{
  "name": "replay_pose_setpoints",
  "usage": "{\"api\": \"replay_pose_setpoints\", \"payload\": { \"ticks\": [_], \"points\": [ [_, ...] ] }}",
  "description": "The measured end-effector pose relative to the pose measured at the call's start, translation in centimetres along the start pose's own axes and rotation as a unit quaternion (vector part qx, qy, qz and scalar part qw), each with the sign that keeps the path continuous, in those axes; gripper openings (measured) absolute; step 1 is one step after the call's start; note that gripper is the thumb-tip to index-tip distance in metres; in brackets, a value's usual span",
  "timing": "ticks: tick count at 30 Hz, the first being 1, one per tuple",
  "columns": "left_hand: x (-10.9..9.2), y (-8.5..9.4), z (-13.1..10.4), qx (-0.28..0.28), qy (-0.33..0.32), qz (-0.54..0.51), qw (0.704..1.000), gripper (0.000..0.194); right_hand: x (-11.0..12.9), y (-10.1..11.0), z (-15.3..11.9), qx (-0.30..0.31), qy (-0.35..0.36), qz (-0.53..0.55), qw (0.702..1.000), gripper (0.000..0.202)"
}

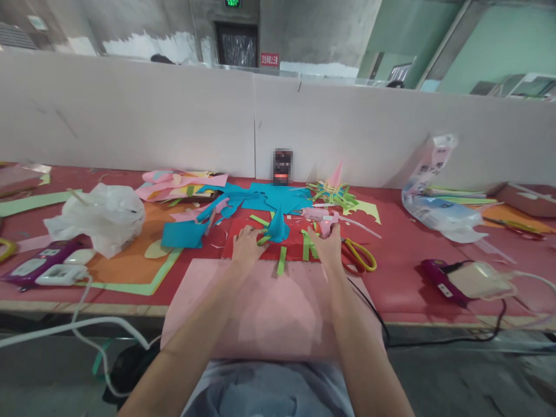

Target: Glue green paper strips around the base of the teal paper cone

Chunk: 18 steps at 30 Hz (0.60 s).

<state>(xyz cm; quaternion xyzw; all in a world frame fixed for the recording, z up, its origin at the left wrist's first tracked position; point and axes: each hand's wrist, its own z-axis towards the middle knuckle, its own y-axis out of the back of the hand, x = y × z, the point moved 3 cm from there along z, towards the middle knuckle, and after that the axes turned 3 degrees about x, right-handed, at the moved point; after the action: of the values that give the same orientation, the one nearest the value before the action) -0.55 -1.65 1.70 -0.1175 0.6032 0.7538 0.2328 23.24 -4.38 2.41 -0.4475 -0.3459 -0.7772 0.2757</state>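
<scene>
A blue paper cone (278,225) stands upright on a red sheet. At its left side is my left hand (248,243), its fingers closed on a green paper strip (263,239) by the cone's base. My right hand (325,240) reaches the pink glue gun (321,215), with thumb and forefinger around its handle. Another green strip (282,262) lies in front of the cone, and more green strips (306,246) lie beside my right hand. Yellow-handled scissors (360,255) rest just right of that hand.
Pink paper (269,313) covers the near edge. Blue scraps (185,234) and a plastic bag (104,217) lie left. Behind the glue gun stands a pink cone (335,175) with green strips. Purple power strips (443,282) sit at both sides; a white partition (174,116) rises behind.
</scene>
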Motion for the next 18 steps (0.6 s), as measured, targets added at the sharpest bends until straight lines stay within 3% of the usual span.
{"api": "replay_pose_setpoints", "payload": {
  "ticks": [3, 8, 14, 18],
  "points": [
    [0.0, 0.0, -0.1, 0.014, 0.023, 0.012, 1.0, 0.03, 0.5, -0.1, -0.3, -0.003, 0.007, -0.008, 1.0, 0.046],
    [0.2, -0.5, 0.3, 0.007, 0.002, -0.001, 1.0, 0.018, 0.4, -0.4, -0.4, 0.021, 0.041, -0.068, 0.997, 0.051],
    [0.4, -1.3, 0.7, -0.013, -0.021, -0.006, 1.0, 0.019, 0.5, -0.5, -0.6, 0.065, 0.104, -0.153, 0.981, 0.045],
    [0.4, -1.1, 0.6, -0.018, -0.018, 0.0, 1.0, 0.021, 0.1, -0.6, -0.6, 0.081, 0.096, -0.186, 0.975, 0.048]
  ]
}}
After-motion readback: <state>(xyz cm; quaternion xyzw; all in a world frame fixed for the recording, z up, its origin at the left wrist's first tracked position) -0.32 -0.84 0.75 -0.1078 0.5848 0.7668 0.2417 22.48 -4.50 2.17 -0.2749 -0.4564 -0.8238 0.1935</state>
